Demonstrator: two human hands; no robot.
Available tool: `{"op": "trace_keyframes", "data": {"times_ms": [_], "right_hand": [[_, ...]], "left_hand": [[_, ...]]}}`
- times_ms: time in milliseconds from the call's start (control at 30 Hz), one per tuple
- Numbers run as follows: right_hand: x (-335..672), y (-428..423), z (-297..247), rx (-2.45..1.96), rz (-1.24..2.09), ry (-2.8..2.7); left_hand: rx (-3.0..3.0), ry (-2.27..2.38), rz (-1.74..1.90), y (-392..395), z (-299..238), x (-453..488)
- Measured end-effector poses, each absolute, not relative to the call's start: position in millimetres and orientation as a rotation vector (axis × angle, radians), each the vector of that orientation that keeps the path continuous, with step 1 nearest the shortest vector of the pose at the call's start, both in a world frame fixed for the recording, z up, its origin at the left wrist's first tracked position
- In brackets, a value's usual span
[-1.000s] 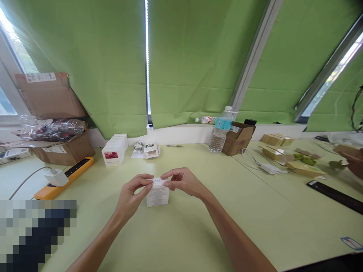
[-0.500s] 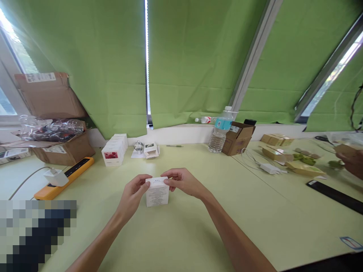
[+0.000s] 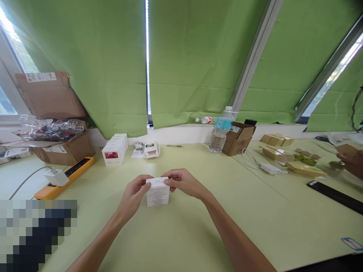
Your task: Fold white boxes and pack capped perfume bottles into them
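A small white box [image 3: 158, 197] stands upright on the pale green table [image 3: 176, 234], with fine print on its near side and a few marks on its top. Around its left upper edge my left hand [image 3: 135, 190] is closed, thumb on the near corner. My right hand [image 3: 183, 183] grips the opposite upper corner, its thumb on the top's near edge. The fingers behind the box are partly hidden. Farther back are a row of similar white boxes [image 3: 112, 155], the front one bearing a red picture, and a small white carton [image 3: 152, 150].
An orange power strip [image 3: 76, 172] and a cardboard box of clear plastic [image 3: 62, 149] lie left. Behind stand a large water bottle [image 3: 218, 138], a brown carton [image 3: 236, 141] and a pen [image 3: 175, 146]. At right are a white charger [image 3: 269, 168], a black bar [image 3: 334, 195] and another person's hand [image 3: 351, 156].
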State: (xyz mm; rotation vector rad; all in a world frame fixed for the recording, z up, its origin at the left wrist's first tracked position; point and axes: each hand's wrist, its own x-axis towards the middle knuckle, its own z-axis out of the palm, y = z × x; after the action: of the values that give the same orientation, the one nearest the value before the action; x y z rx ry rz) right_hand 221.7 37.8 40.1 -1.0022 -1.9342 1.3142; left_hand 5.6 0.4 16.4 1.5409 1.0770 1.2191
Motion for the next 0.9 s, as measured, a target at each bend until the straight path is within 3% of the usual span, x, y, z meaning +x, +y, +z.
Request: {"op": "trace_keyframes", "data": {"times_ms": [433, 900], "right_hand": [[220.5, 38.2, 39.1, -0.981, 1.575, -1.789], [212.7, 44.2, 26.8, -0.980, 1.412, -1.678]], "left_hand": [[1.544, 1.026, 1.131, -1.4, 22.1, 1.9], [1.547, 1.030, 1.119, -1.7, 20.8, 2.6]]}}
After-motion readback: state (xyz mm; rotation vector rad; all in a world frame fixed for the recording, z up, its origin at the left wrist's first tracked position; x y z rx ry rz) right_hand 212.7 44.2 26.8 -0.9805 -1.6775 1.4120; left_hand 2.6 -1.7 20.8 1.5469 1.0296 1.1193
